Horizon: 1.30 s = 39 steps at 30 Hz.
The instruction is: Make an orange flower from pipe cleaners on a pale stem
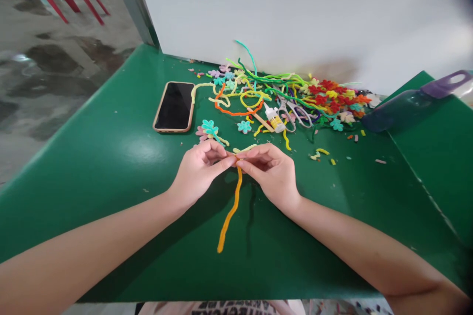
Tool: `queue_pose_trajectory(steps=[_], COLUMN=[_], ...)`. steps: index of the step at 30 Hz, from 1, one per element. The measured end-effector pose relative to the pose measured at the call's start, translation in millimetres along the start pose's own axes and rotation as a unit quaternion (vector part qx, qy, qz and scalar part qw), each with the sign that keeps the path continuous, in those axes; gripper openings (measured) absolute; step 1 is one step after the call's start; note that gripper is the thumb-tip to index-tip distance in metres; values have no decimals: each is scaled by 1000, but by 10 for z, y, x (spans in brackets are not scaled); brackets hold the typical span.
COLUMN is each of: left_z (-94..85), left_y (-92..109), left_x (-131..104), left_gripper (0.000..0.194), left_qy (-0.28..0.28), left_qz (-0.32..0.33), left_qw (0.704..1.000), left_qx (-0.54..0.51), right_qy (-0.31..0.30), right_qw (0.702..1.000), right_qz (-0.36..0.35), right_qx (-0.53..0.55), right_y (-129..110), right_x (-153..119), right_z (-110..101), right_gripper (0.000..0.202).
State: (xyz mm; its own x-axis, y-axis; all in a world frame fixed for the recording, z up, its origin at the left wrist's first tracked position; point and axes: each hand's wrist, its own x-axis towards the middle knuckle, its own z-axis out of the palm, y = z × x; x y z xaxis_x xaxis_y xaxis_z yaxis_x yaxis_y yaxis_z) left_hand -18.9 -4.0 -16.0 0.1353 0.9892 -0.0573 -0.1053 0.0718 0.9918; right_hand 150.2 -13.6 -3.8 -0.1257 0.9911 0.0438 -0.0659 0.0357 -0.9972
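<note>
An orange pipe cleaner (231, 214) hangs down from between my two hands, its lower end loose above the green table (111, 167). My left hand (199, 167) pinches its upper part from the left, thumb against fingers. From the right, my right hand (271, 170) pinches the same strand, and the fingertips of both hands nearly meet. The fingers hide the top of the strand. Just beyond them lie a pale yellow piece (244, 148) and a turquoise flower (210, 128).
A phone (174, 107) lies at the left. Behind my hands are scissors (295, 113), a glue bottle (274, 118) and a heap of coloured pipe cleaners with red flowers (327, 96). A bottle (402, 106) rests at the right, near a white wall (277, 10).
</note>
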Motion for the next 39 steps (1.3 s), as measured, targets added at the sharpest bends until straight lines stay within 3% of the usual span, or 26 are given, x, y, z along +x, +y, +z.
queue_pose_trajectory(steps=[12,17,23,27,34,39], left_z=[13,0,-3,4,0,-12], left_y=[24,19,15,28,81,68], left_x=[-13,-5,-10,-4,-30,-38], left_gripper=[29,25,28,24,12,11], left_qy=[0,8,1,19,-86,-92], left_qz=[-7,-5,-5,24,22,20], left_qw=[1000,1000,1000,999,984,981], left_qx=[-5,-14,-5,14,156,172], right_qy=[-25,-18,-61,-31,-4,-11], right_qw=[999,999,994,996,993,992], right_qz=[23,40,82,86,89,91], right_qx=[10,-25,-33,10,72,81], right_y=[28,-3,6,7,38,50], right_x=[25,81,69,75,137,143], right_z=[-38,-83,-65,-54,-83,-98], right_gripper=[21,32,30,30,26,27])
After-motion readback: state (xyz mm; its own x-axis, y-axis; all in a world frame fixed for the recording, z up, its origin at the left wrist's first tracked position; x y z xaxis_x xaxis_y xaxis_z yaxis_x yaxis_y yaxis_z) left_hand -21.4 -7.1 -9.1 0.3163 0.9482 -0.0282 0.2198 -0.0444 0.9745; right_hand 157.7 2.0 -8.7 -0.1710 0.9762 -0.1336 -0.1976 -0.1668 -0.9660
